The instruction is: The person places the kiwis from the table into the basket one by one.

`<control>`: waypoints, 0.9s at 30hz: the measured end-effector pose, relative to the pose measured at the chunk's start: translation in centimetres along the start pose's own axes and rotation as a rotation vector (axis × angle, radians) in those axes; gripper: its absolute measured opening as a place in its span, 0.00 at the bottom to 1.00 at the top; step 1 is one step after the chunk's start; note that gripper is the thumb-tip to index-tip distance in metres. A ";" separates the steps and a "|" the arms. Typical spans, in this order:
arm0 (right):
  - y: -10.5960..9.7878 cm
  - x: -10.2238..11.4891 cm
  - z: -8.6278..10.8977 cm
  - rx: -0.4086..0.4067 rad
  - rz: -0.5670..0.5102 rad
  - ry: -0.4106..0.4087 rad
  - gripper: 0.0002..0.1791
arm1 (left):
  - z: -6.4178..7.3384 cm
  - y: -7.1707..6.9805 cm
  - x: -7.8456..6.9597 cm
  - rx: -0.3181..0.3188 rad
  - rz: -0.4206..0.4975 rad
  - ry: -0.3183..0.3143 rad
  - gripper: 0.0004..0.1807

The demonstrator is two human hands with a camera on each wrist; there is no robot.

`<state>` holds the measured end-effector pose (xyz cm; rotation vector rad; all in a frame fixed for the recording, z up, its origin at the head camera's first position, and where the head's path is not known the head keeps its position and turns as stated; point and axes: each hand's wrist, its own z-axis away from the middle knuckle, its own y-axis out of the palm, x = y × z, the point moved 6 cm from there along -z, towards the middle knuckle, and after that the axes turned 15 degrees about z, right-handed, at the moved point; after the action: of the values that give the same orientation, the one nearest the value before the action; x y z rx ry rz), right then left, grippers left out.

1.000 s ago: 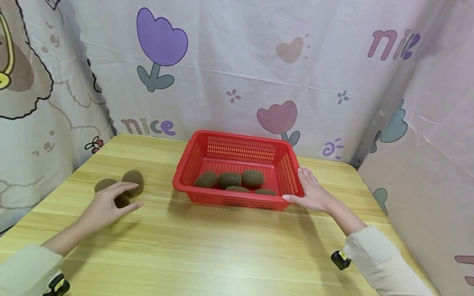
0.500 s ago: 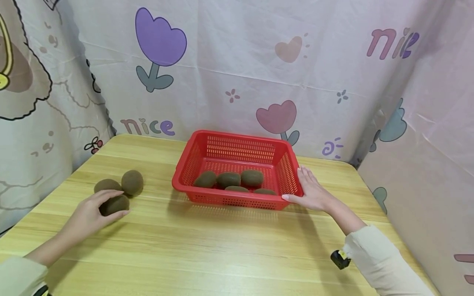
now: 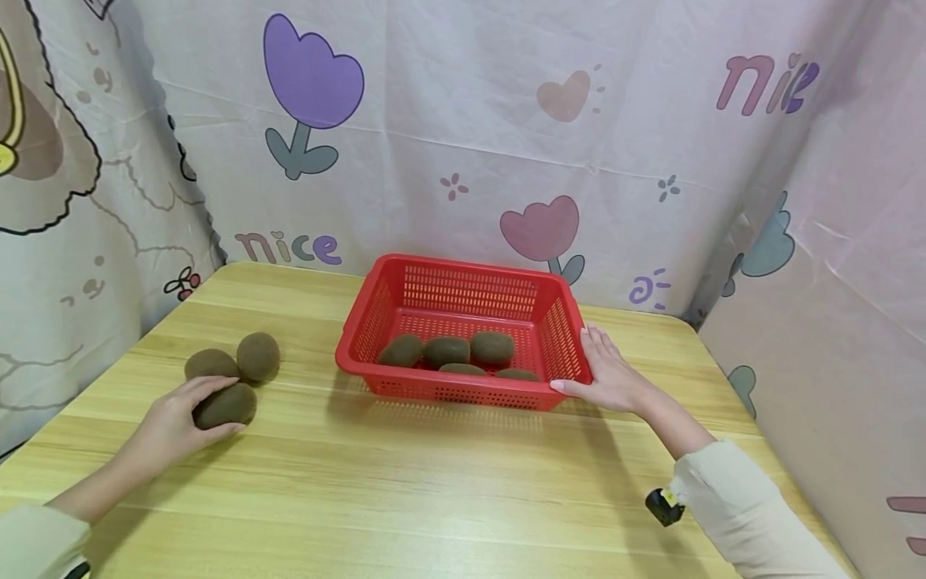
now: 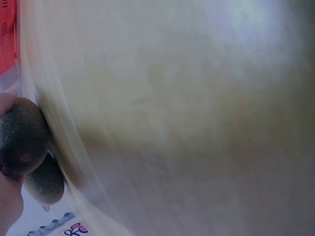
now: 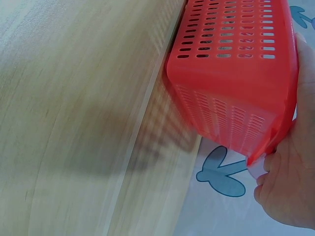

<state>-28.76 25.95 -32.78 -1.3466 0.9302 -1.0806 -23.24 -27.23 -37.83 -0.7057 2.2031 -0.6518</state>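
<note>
At the left of the table, my left hand (image 3: 170, 422) holds a brown fuzzy kiwi (image 3: 227, 406) between thumb and fingers. Two more kiwis lie just behind it, one at the back left (image 3: 210, 363) and a rounder one (image 3: 258, 356) to its right. The left wrist view shows the held kiwi (image 4: 22, 132) close up, with another kiwi (image 4: 45, 182) beyond. My right hand (image 3: 611, 374) rests against the right end of a red plastic basket (image 3: 463, 392), fingers straight along its outside and thumb on the front rim. Several kiwis (image 3: 446, 352) lie inside the basket.
The light wooden table (image 3: 434, 490) extends in front of the basket. A patterned cloth (image 3: 448, 96) hangs behind it and on both sides. Beneath my right sleeve is a small black device (image 3: 664, 507).
My left hand has drawn back left and towards me from above the kiwis and taken hold of the nearest one, which has shifted slightly right. My right hand and the basket stay put.
</note>
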 end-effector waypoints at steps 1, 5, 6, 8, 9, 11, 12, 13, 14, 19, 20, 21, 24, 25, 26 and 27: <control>0.0 0.0 0.0 -0.001 0.000 0.000 0.60 | 0.0 0.0 0.0 0.000 -0.009 -0.005 0.37; 0.0 0.1 0.0 -0.004 -0.003 -0.002 0.60 | -0.2 0.0 0.1 0.005 -0.015 -0.020 0.36; -0.1 0.1 0.0 -0.006 -0.005 -0.002 0.60 | -0.2 0.1 0.1 0.004 -0.017 -0.024 0.35; -0.1 0.1 0.1 -0.007 -0.008 -0.003 0.60 | -0.4 0.2 0.0 0.009 -0.015 -0.029 0.35; -0.1 0.1 0.1 -0.007 -0.008 -0.003 0.60 | -0.5 0.2 -0.1 0.012 -0.015 -0.029 0.34; -0.1 0.1 0.1 -0.008 -0.007 -0.003 0.60 | -0.6 0.4 -0.2 0.016 -0.010 -0.033 0.34; -0.1 0.1 0.1 -0.009 -0.007 -0.004 0.60 | -0.7 0.4 -0.4 0.013 -0.011 -0.033 0.33; -0.1 0.1 0.1 -0.009 -0.008 -0.004 0.60 | -0.8 0.5 -0.5 0.013 -0.009 -0.033 0.33; -0.1 0.1 0.1 -0.009 -0.008 -0.005 0.59 | -0.9 0.5 -0.6 0.013 -0.002 -0.035 0.33; -0.1 0.2 0.1 -0.010 -0.012 -0.006 0.59 | -1.6 0.8 -1.4 -0.011 0.021 -0.032 0.33; -0.1 0.2 0.1 -0.010 -0.012 -0.006 0.59 | -1.8 0.8 -1.5 -0.018 0.025 -0.028 0.33; -0.1 0.2 0.1 -0.009 -0.014 -0.004 0.60 | -2.0 0.9 -1.7 -0.026 0.025 -0.022 0.32; 0.0 0.2 0.2 -0.007 -0.014 -0.005 0.60 | -2.6 0.9 -2.2 -0.043 0.045 -0.009 0.32; 0.0 0.3 0.2 -0.006 -0.016 -0.003 0.60 | -2.8 0.9 -2.4 -0.048 0.051 -0.006 0.31; 0.0 0.2 0.2 -0.006 -0.015 -0.002 0.60 | -3.0 1.0 -2.6 -0.053 0.054 -0.002 0.31; 0.0 0.2 0.2 -0.006 -0.016 -0.001 0.60 | -3.2 1.0 -2.8 -0.059 0.059 -0.001 0.31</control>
<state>-28.51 25.77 -32.72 -1.3611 0.9239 -1.0897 -24.34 -23.96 -35.13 -0.6684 2.2415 -0.5591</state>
